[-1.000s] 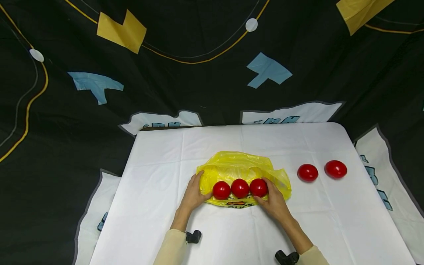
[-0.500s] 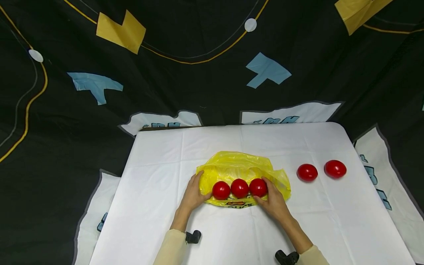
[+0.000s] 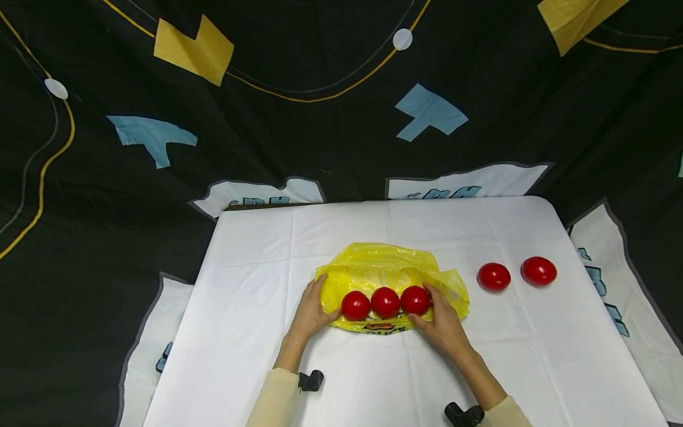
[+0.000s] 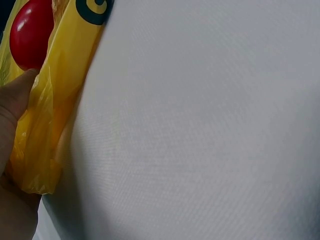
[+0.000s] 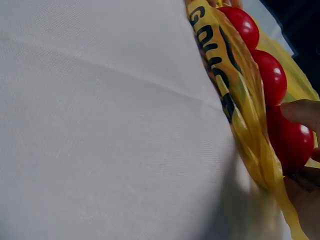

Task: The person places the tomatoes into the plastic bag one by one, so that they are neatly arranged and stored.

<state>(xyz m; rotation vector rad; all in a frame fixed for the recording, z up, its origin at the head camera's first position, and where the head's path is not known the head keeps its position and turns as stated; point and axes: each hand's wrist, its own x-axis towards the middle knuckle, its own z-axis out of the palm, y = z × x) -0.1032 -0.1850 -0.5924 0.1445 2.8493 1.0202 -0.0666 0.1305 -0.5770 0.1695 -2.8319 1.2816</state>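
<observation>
A yellow plastic bag (image 3: 384, 255) with dark lettering lies on the white-covered table. Three glossy red balls sit in a row along its near part: a left ball (image 3: 355, 306), a middle ball (image 3: 385, 302) and a right ball (image 3: 414, 300). My left hand (image 3: 311, 311) holds the bag's left side, its thumb (image 4: 22, 90) right by the left ball. At the other end of the row, my right hand (image 3: 441, 323) grips the right ball, thumb on the near side and fingers on the far side. Part of that ball is hidden by the hand in the right wrist view.
Two more red balls, one nearer (image 3: 493, 277) and one farther right (image 3: 539, 271), rest on the table to the right of the bag. A dark patterned cloth (image 3: 320, 136) hangs behind the table's far edge (image 3: 373, 203).
The fingers of my right hand have shifted slightly outward at the right ball. My left hand, the bag and the other balls stay in place.
</observation>
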